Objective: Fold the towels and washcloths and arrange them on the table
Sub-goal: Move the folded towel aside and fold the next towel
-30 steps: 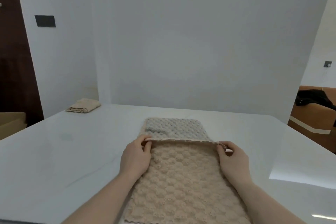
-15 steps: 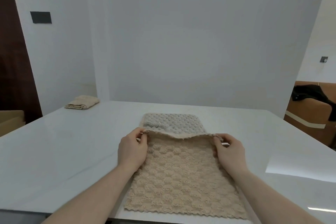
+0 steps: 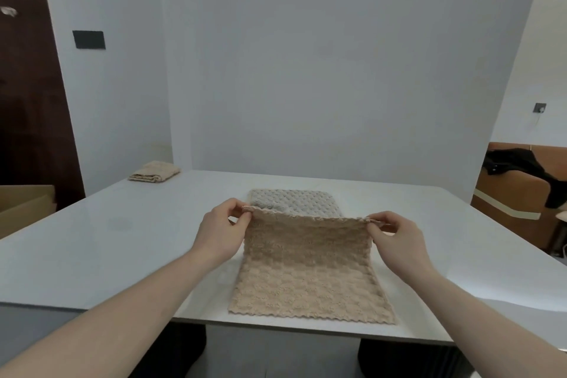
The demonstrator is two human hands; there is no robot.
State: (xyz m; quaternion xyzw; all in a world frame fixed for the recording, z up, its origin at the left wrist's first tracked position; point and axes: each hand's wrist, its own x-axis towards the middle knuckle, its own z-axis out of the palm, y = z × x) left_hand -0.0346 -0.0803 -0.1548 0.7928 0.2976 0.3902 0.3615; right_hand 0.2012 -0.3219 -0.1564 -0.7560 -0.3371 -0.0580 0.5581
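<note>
Lifted since half a second ago, the beige towel's (image 3: pixel 306 267) far edge now hangs raised above the worktop (image 3: pixel 122 239).
Head view: left hand (image 3: pixel 219 233) and right hand (image 3: pixel 395 242) each pinch a far corner, grip closed on cloth; its near edge lies at lower centre, a grey washcloth (image 3: pixel 294 202) behind, a folded towel (image 3: pixel 155 172) at left.

Light: soft and even, daylight-grey across the plain white wall (image 3: pixel 322 70).
Glare: bright patch on the glossy white table (image 3: pixel 107 239) at the near right edge.
Shadows: faint under the forearms.
Sharpness: slightly soft throughout.
Distortion: wide-angle lean at the left and right edges.
</note>
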